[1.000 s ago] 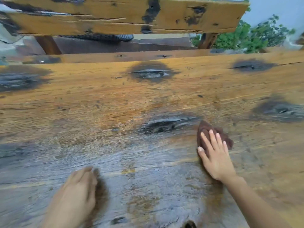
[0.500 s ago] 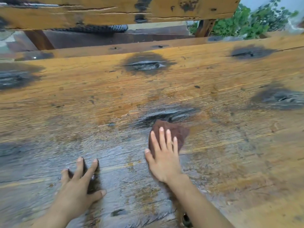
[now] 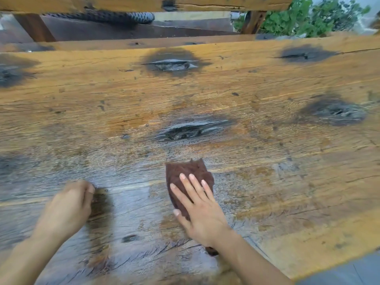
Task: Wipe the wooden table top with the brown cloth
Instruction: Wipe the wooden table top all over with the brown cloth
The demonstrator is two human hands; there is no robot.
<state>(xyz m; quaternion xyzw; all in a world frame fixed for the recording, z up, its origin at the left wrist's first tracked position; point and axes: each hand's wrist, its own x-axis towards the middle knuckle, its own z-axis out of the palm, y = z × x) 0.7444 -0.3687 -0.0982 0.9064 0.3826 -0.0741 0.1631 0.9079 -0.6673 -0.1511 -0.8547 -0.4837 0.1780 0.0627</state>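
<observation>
The wooden table top point(image 3: 257, 89) fills the view, orange-brown with dark knots and a wet grey sheen near me. The brown cloth point(image 3: 186, 171) lies flat on it, near the middle. My right hand point(image 3: 197, 206) presses on the cloth with straight, spread fingers; the cloth's far end shows beyond my fingertips. My left hand point(image 3: 67, 208) rests on the wet wood to the left, fingers curled under, holding nothing that I can see.
A wooden bench backrest point(image 3: 144, 3) and seat plank point(image 3: 127, 45) stand beyond the table's far edge, with a dark tyre point(image 3: 115, 16) behind. Green plants point(image 3: 308, 19) grow at the far right. The table's near right edge point(image 3: 329, 266) borders grey floor.
My right hand has slid the cloth leftward from the right part of the table to the middle. My left hand's fingers, spread half a second ago, are now curled.
</observation>
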